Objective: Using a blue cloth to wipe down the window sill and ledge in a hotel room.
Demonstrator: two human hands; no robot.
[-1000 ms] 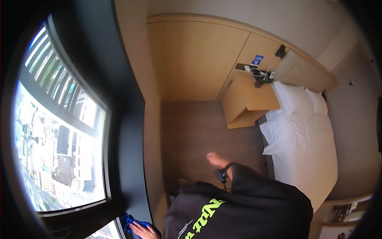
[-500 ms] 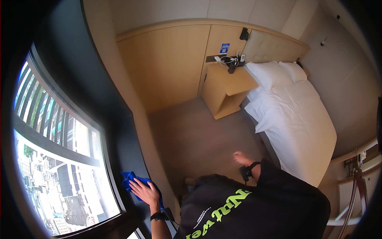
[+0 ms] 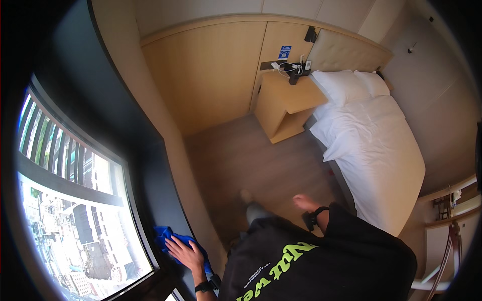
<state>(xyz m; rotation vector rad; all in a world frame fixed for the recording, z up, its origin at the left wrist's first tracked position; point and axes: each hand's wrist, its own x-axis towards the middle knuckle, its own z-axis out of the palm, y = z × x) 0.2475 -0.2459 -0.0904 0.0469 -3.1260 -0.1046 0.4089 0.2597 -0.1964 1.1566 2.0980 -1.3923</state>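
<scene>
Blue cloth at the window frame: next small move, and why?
Probably slide the blue cloth further along the dark window frame. The left hand lies flat on the cloth, pressing it to the frame's lower corner beside the glass, and more frame runs up from there. The right hand hangs free over the floor, holding nothing.

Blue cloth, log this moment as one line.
left hand: flat on blue cloth | cloth: on dark window frame | right hand: empty, over floor
</scene>
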